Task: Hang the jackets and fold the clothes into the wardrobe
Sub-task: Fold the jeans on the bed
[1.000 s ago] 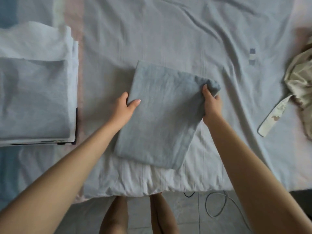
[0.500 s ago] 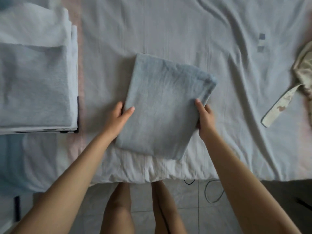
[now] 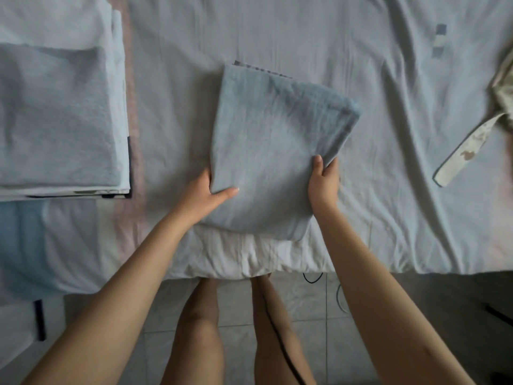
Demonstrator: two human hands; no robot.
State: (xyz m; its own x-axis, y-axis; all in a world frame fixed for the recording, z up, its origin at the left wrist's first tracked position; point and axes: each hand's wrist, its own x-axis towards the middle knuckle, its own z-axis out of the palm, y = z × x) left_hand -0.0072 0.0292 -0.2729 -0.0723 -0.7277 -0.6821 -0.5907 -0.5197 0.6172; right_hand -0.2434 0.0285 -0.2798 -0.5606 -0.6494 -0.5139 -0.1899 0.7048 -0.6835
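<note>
Both hands are on the folded garment (image 3: pixel 272 151), a grey-blue rectangle that lies in the middle of the bed (image 3: pixel 305 37), close to its near edge and turned a little askew. Our left hand (image 3: pixel 211 190) pinches the left side close to the near corner, thumb flat on top and the fingers tucked under the cloth, out of sight. Our right hand (image 3: pixel 323 180) pinches the right side the same way, thumb up on the top layer, the fingers curled beneath. Whether the garment is already clear of the sheet we cannot tell.

We judge the step in hand to be carrying this piece off to join the stack of folded clothes (image 3: pixel 55 120) at the far left of the bed, well apart from it. To do it well we keep both grips closed through all the layers, not just the top one, and lift evenly so the fold does not sag open in the middle. We keep it level, move it left without dragging on the sheet, and set it down square on the stack, edges matched. The wardrobe is not in view.
</note>
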